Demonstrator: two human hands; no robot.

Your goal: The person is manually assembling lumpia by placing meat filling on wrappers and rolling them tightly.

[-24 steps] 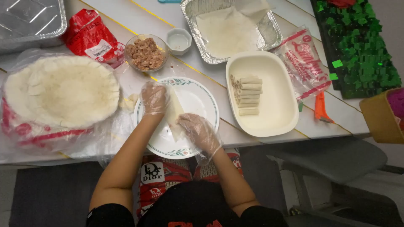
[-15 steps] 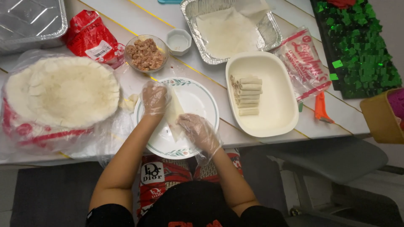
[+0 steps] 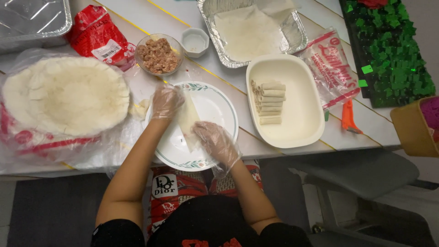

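Observation:
Both my hands wear clear plastic gloves and rest on a pale rolled wrapper that lies across a round white plate with a green rim pattern. My left hand grips the roll's far end. My right hand presses its near end. To the right, a white oval dish holds several finished rolls stacked in a column.
A stack of round wrappers lies on plastic at the left. A glass bowl of minced filling, a small white cup, a red packet, foil trays, an orange tool and a green sequin cloth surround the plate.

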